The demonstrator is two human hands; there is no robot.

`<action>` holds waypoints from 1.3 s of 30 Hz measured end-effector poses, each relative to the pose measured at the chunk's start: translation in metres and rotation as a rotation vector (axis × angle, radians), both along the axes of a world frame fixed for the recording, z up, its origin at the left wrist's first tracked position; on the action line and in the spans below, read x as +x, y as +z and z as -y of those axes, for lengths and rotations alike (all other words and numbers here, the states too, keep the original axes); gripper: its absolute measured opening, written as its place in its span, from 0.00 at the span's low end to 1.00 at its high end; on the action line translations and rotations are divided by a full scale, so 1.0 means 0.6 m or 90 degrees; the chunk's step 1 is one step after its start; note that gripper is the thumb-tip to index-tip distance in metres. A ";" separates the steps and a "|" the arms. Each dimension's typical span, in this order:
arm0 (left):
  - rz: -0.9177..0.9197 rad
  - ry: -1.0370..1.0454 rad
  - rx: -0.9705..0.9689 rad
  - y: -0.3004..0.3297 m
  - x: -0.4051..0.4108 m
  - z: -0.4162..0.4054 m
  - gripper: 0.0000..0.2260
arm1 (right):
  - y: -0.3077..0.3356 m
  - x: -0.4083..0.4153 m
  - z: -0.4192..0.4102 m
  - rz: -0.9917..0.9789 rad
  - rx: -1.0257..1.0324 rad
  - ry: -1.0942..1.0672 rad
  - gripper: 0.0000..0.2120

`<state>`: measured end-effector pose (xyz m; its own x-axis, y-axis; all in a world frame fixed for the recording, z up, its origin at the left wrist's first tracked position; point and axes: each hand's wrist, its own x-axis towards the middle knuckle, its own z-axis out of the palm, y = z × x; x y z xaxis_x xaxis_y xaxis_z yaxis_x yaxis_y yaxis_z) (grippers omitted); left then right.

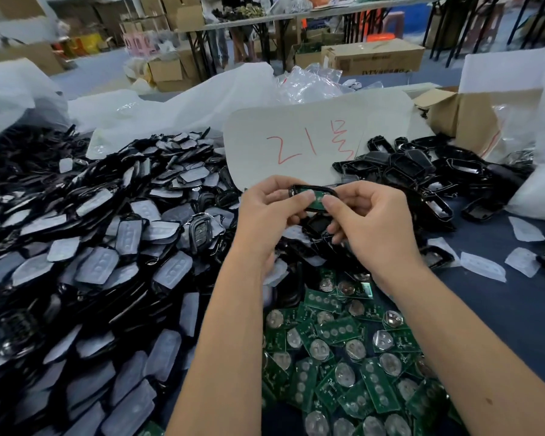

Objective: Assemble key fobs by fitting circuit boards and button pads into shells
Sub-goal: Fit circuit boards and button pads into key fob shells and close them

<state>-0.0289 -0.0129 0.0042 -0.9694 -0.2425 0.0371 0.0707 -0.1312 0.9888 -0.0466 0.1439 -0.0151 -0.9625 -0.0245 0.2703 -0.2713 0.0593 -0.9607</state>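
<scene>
Blue worktop (497, 309) under your hands: left hand (269, 212) and right hand (367, 218) together pinch a black shell (312, 191) with its green circuit board (317, 199); cardboard boxes (375, 58) and tables (265, 18) fill the room behind.

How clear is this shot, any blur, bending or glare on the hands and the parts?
Head view: left hand and right hand fairly sharp around the shell; edges bend from the wide lens; the far shelves are soft; lighting is flat with faint shadows; small glints on the circuit boards and plastic bags.
</scene>
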 end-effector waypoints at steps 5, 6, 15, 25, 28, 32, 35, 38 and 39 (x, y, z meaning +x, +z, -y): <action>-0.065 0.068 -0.004 0.041 0.023 0.072 0.06 | 0.005 0.026 0.037 -0.092 0.188 0.044 0.04; -0.077 0.098 0.009 0.049 0.029 0.085 0.07 | 0.007 0.033 0.047 -0.115 0.230 0.046 0.05; -0.109 0.609 0.046 0.090 0.079 0.202 0.08 | 0.033 0.073 0.208 -0.356 0.432 0.157 0.09; -0.068 0.744 0.040 0.062 0.084 0.234 0.07 | 0.053 0.072 0.282 -0.434 0.613 0.229 0.09; -0.073 0.748 0.039 0.060 0.083 0.230 0.08 | 0.051 0.073 0.272 -0.453 0.627 0.231 0.10; -0.087 0.735 0.052 0.063 0.082 0.226 0.10 | 0.052 0.069 0.251 -0.458 0.603 0.231 0.08; -0.102 0.706 0.054 0.068 0.081 0.218 0.10 | 0.057 0.063 0.226 -0.460 0.581 0.200 0.09; -0.137 0.664 0.046 0.079 0.073 0.196 0.06 | 0.065 0.055 0.181 -0.434 0.501 0.143 0.07; -0.148 0.644 0.038 0.081 0.067 0.186 0.06 | 0.067 0.049 0.161 -0.415 0.468 0.110 0.07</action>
<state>0.0111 -0.1246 0.0527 -0.2818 -0.9463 0.1585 0.3628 0.0479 0.9306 -0.0170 0.0473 0.0251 -0.5987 -0.5236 0.6062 -0.7937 0.4897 -0.3609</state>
